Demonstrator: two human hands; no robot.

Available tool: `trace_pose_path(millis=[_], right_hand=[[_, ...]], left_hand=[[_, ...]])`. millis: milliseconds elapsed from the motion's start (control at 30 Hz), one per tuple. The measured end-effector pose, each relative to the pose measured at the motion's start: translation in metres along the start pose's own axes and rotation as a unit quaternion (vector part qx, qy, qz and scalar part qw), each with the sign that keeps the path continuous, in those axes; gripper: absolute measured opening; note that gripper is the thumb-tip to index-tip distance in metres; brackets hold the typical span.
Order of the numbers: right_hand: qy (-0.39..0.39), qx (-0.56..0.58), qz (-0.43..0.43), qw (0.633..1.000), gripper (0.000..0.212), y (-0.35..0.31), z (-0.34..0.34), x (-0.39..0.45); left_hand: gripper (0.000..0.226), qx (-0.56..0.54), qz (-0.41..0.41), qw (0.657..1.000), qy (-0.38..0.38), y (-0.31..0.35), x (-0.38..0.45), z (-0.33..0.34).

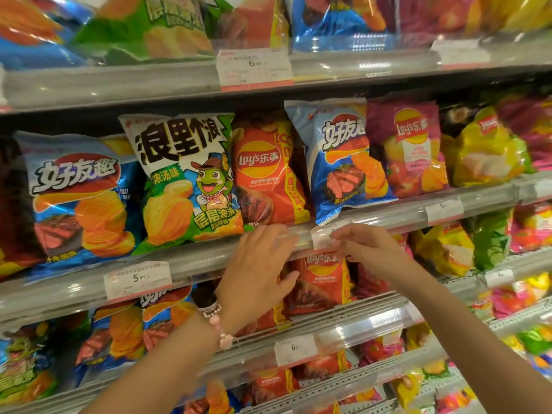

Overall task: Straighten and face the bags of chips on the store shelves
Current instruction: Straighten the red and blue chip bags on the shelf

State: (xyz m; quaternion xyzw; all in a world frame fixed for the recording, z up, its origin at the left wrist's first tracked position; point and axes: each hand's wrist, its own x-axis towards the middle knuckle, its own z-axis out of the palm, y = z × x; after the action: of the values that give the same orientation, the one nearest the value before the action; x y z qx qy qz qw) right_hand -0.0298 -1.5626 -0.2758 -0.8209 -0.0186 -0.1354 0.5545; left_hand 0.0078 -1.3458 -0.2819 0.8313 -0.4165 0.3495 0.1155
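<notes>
Chip bags stand along the middle shelf: a blue steak-picture bag (pixel 77 198), a white-and-green frog bag (pixel 188 174), a red Lay's bag (pixel 263 174), a second blue bag (pixel 340 156) leaning left, and a magenta Lay's bag (pixel 409 150). My left hand (pixel 263 264) lies flat with spread fingers on the clear shelf rail (pixel 194 261), just under the red Lay's bag. My right hand (pixel 367 249) pinches a small white price tag (pixel 321 236) on that rail, below the leaning blue bag. Another red Lay's bag (pixel 322 282) shows behind my hands on the shelf below.
A yellow-green bag (pixel 484 150) stands at the right of the middle shelf. The shelves above and below are packed with more bags. Price labels (pixel 137 279) (pixel 443 210) sit in the rails. A beaded bracelet (pixel 219 324) is on my left wrist.
</notes>
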Motion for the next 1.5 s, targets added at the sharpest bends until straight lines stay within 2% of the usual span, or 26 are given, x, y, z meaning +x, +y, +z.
trace_pose_path(millis=[67,133,200,267,333,467,633,767,900,1033,1100,1200,1267,1333,1400,1467,1500], right_hand=[[0.031,0.03,-0.056,0.997,0.016,-0.022,-0.007,0.004],[0.081,0.047,-0.141,0.986,0.018,-0.04,-0.015,0.013],[0.144,-0.003,-0.206,0.968,0.022,-0.05,-0.028,0.03],[0.19,-0.075,-0.227,0.952,0.031,-0.05,-0.046,0.056],[0.176,-0.062,-0.199,0.962,0.048,-0.045,-0.062,0.079],[0.062,0.001,-0.108,0.992,0.068,-0.04,-0.074,0.097],[0.059,0.007,-0.022,0.998,0.091,-0.034,-0.078,0.108],[0.069,0.007,-0.008,0.998,0.082,-0.033,-0.075,0.11],[0.102,0.02,-0.038,0.994,0.069,-0.034,-0.07,0.106],[0.155,0.009,-0.086,0.984,0.067,-0.042,-0.069,0.098],[0.175,0.023,-0.091,0.98,0.067,-0.047,-0.069,0.092],[0.169,0.035,-0.083,0.982,0.062,-0.056,-0.066,0.079],[0.156,0.037,-0.074,0.984,0.061,-0.06,-0.061,0.071],[0.149,0.034,-0.064,0.986,0.073,-0.065,-0.053,0.064],[0.142,0.034,-0.062,0.987,0.08,-0.071,-0.044,0.06],[0.129,0.044,-0.066,0.988,0.075,-0.077,-0.036,0.057],[0.122,0.048,-0.069,0.989,0.075,-0.08,-0.032,0.055]], left_hand=[[0.047,0.019,-0.003,0.999,0.026,-0.007,0.024,-0.009],[0.057,0.047,-0.008,0.999,0.007,-0.011,0.045,-0.017],[0.078,0.073,-0.03,0.994,-0.075,-0.012,0.063,-0.023],[0.097,0.108,-0.064,0.98,-0.153,-0.016,0.077,-0.02],[0.109,0.142,-0.084,0.968,-0.187,-0.018,0.084,-0.017],[0.118,0.152,-0.109,0.964,-0.189,-0.019,0.089,-0.009],[0.117,0.163,-0.114,0.962,-0.187,-0.019,0.092,-0.008],[0.117,0.155,-0.113,0.963,-0.188,-0.02,0.089,-0.009],[0.118,0.152,-0.116,0.963,-0.192,-0.021,0.088,-0.009],[0.117,0.142,-0.099,0.965,-0.195,-0.022,0.088,-0.016],[0.11,0.12,-0.068,0.977,-0.161,-0.024,0.079,-0.02],[0.085,0.092,-0.054,0.994,0.022,-0.022,0.057,-0.03],[0.072,0.083,-0.097,0.981,0.146,-0.028,0.043,-0.039],[0.08,0.098,-0.178,0.96,0.192,-0.038,0.032,-0.053],[0.104,0.09,-0.276,0.943,0.16,-0.051,0.023,-0.068],[0.129,0.03,-0.357,0.93,0.078,-0.061,0.015,-0.079],[0.134,0.0,-0.383,0.923,0.048,-0.066,0.012,-0.081]])
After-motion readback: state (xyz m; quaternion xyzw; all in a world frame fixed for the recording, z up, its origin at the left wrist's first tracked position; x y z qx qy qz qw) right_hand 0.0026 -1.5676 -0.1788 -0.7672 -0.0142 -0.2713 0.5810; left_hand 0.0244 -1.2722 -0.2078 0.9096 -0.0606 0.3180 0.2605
